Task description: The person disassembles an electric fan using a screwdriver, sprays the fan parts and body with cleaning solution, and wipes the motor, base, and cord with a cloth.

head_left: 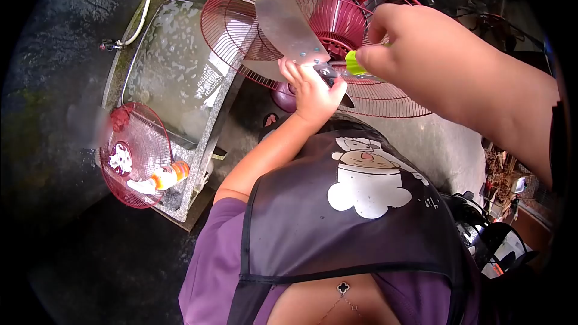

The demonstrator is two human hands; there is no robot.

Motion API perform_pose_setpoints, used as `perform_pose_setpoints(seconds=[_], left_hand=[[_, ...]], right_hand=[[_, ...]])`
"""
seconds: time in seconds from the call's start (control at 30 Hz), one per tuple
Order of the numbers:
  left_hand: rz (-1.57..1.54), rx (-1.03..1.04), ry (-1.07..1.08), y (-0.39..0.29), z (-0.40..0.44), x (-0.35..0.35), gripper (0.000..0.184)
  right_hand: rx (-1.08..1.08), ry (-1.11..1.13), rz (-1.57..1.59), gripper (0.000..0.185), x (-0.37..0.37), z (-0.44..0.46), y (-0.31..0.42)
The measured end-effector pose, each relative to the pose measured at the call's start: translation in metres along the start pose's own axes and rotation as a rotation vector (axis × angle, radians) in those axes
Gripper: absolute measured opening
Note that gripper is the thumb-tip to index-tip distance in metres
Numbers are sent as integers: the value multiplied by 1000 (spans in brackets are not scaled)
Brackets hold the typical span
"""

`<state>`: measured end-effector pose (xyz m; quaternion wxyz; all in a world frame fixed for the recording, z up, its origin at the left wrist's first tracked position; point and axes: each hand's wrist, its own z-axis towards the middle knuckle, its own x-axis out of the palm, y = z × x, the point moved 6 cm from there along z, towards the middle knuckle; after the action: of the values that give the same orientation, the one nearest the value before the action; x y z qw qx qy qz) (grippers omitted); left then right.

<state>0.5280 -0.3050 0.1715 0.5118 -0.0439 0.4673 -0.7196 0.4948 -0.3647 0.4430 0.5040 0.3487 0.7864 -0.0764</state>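
Grey metal fan blades (283,15) sit in front of a dark red wire guard (226,0) with a red motor housing (340,15) behind. My left hand (310,93) is closed around the blades near the dark hub (326,73), its fingers on the metal. From the right, my right hand (388,42) pinches a lime-green-handled tool (354,63) beside the hub. It looks like a screwdriver; my fingers hide part of the handle, and whether its tip touches the hub I cannot tell.
At left stands a stone sink (208,114) holding cloudy water, with a white hose (147,9) on its rim. Another red wire guard (144,138) and an orange-and-white spray bottle (168,176) rest at its near corner. Clutter (503,241) lies at right.
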Motion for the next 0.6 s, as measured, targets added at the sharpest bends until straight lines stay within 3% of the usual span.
perform_pose_setpoints(seconds=[0.17,0.27,0.33,0.37,0.43,0.47,0.53,0.6], left_hand=[[-4,-3,-11,1,-1,1,71],[-13,11,-27,0,1,-1,70],[22,66,-14,-5,2,-3,69],[19,66,-10,-6,2,-4,69],[-7,59,11,-8,5,-5,70],[-3,59,8,-6,4,-4,70],[50,60,-20,-2,1,-3,72],[6,58,-23,-1,2,-5,72]], right_hand=[[122,-114,69,36,-1,-2,-2],[84,-89,-46,36,-1,1,4],[-147,-165,-348,32,-4,5,12],[-143,-164,-346,32,-3,4,10],[-461,-187,-613,24,3,0,30],[-465,-189,-614,24,0,1,29],[-776,-113,-826,23,8,-6,32],[-781,-113,-875,23,7,-10,25]])
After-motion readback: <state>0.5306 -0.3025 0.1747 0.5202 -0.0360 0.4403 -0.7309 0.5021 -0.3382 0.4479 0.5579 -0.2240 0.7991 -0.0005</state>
